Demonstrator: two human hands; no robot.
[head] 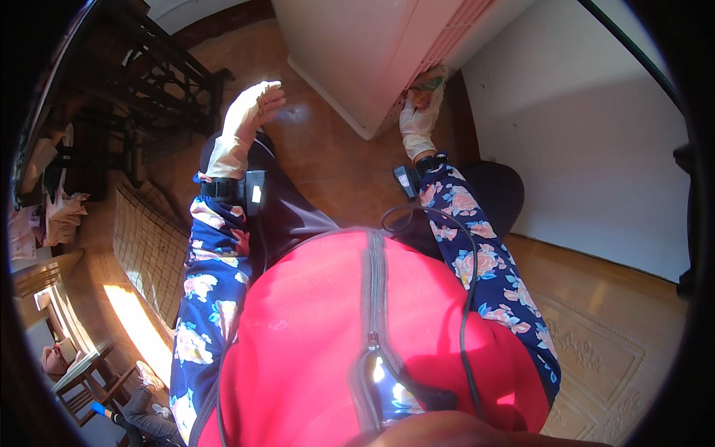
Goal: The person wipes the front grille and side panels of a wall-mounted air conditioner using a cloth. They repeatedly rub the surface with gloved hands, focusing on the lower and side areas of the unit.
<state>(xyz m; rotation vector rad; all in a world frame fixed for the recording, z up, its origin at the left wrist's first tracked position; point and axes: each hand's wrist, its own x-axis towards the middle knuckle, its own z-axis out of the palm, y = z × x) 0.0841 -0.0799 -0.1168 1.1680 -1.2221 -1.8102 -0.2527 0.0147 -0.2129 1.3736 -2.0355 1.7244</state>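
My left hand (246, 131), in a pale rubber glove, is raised over my knee with its fingers stretched out. It holds nothing and touches nothing that I can see. My right hand (420, 120), also gloved, reaches to the lower part of a tall white appliance (346, 61) with a slatted grille (455, 31). In its fingers is a crumpled cloth (429, 85) with green and orange patches, pressed against or close to the slatted side. The fingertips are partly hidden by the cloth.
A white panel or door (581, 145) stands close on the right. Dark metal framework (162, 72) is at the upper left, above a checked mat (148, 246). A black cable (472, 290) hangs across my front. Another person's legs (148, 413) show at the lower left, near a wooden chair (89, 385).
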